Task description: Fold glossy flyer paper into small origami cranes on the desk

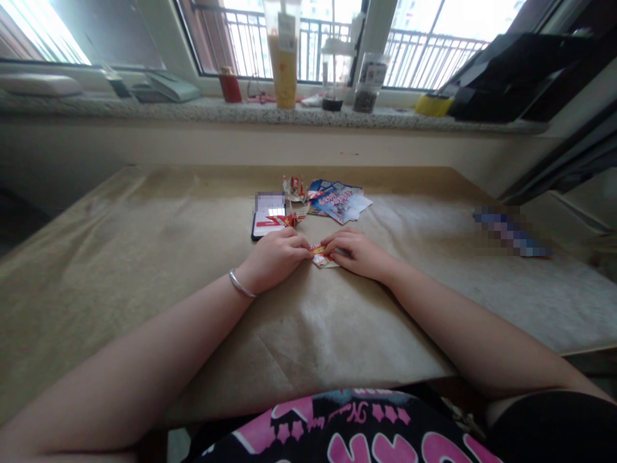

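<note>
A small folded piece of printed paper (322, 258) in red, yellow and white lies on the table between my two hands. My left hand (279, 258), with a silver bangle on its wrist, pinches the paper's left edge. On the other side, the bent fingers of my right hand (359, 254) press on the right part and hide some of it. Just beyond my left hand sits a red folded paper piece (289, 220). Another red and white folded paper piece (295, 188) stands farther back, beside a fanned stack of blue printed sheets (340, 200).
A phone (260, 225) with a lit screen lies left of the folded pieces. A blurred blue packet (513, 233) rests at the right of the cloth-covered table (144, 270). On the windowsill (178, 114) are a tall yellow-filled container (284, 71), cups and a black bag (511, 77).
</note>
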Demonstrator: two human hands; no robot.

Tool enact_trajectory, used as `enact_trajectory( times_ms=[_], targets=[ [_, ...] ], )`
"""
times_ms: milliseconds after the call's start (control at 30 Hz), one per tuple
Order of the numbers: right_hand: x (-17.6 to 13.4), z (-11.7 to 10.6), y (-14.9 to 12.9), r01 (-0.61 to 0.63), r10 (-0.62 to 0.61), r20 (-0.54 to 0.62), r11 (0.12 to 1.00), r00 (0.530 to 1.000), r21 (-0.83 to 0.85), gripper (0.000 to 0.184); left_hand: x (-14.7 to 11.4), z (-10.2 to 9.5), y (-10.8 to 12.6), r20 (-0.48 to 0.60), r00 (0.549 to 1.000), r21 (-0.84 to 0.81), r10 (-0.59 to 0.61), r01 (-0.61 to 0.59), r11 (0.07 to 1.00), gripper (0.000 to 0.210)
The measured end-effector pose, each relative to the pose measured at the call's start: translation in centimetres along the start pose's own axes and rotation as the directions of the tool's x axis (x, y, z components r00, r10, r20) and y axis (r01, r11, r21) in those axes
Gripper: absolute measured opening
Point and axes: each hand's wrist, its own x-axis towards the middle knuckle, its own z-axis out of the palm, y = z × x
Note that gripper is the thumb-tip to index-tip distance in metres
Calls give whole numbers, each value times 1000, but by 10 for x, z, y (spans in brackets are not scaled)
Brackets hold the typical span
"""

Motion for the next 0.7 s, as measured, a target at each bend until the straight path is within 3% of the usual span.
enact_trajectory(
  times_ms=[300, 500, 700],
  targets=[
    [1, -2, -14, -61, 62, -4, 981, 998, -186, 19, 0, 0, 5, 29, 991, -179, 128, -120, 977, 27],
    [1, 1, -9, -138, 132, -41, 968, 990, -211, 15, 0, 1, 1, -19, 999, -226, 39, -42, 973, 25],
    [1, 3, -6, -115, 102, -87, 979, 991, -168, 23, 1, 5, 2, 21, 998, -194, -64, 67, 979, 24]
  ],
)
